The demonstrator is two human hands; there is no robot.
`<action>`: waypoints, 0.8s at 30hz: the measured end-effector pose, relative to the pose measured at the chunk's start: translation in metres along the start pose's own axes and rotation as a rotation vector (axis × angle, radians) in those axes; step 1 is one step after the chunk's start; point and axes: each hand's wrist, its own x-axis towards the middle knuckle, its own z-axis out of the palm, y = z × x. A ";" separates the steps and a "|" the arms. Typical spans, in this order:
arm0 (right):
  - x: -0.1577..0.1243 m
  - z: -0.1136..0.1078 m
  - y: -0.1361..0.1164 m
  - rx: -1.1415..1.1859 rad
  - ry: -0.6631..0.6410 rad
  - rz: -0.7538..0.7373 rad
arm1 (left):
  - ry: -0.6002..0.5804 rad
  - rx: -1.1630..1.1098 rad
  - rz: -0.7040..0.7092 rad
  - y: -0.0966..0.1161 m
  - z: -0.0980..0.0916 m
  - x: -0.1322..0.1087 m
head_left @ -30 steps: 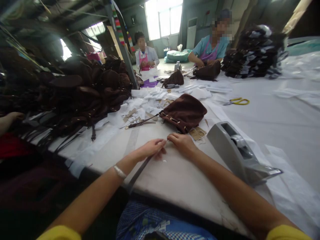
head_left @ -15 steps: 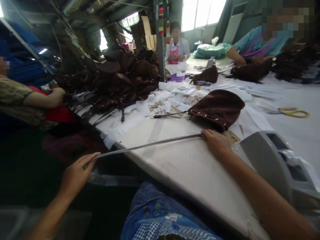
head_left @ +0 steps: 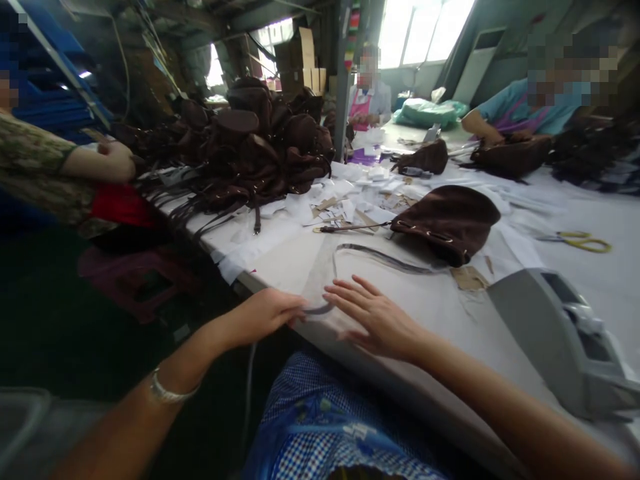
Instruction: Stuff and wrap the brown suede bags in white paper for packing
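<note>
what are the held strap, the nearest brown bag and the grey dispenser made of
Strap: perhaps leather or imitation, slightly shiny; pale highlights along its dark length, though blurred.
Bag: possibly suede or fabric, matte; soft-looking brown surface without gloss.
Dispenser: probably moulded plastic, satin; smooth, plain grey sides.

A narrow, dark grey-brown strap (head_left: 373, 251) with paler edges lies slack on the desk (head_left: 450, 313), bent into a loose curve. Its near left part is pinched in the left hand (head_left: 267, 313); from there it turns away to the far side, bends sharply, then runs right to the near edge of a brown bag (head_left: 445, 223), any join there unclear.
</note>
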 end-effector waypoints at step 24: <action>-0.139 -0.058 -0.001 -0.284 0.011 0.813 | 0.088 0.400 0.196 -0.024 0.014 0.150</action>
